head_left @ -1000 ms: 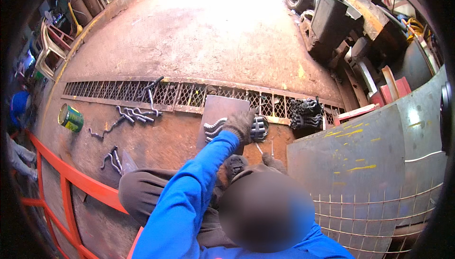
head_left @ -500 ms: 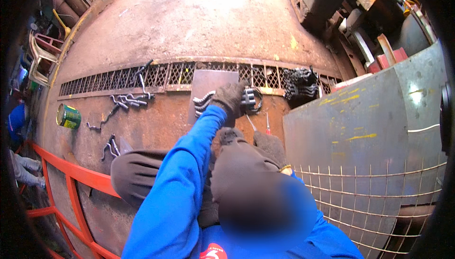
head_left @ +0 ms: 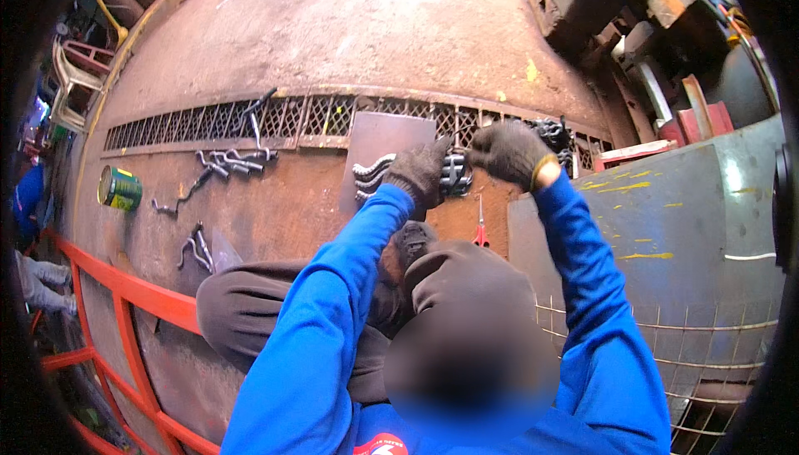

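I see both gloved hands up at the rusty steel bench (head_left: 275,222): the left hand (head_left: 419,174) is curled down onto a cluster of bent metal hooks (head_left: 374,174) lying on a small flat steel plate (head_left: 387,134), and the right hand (head_left: 509,151) is closed with its fingertips pinching at the same bundle just beside the left. I cannot count the hooks under the gloves exactly; about four curved ends stick out to the left. Outward from there I count one plate, one long mesh grating (head_left: 208,118) running across the bench, a second loose group of roughly four hooks (head_left: 233,159) on the grating's near edge, two more hooks (head_left: 196,247) near the bench front, and a dark pile of pieces (head_left: 553,134) beyond the right hand. One red-handled tool (head_left: 480,226) lies below the hands. Half a second ago only the left hand was on the bundle; the right has since come up to join it. One green cylindrical can (head_left: 119,188) with a yellow band lies on its side at the bench's left end. An orange railing (head_left: 125,297) borders the front.
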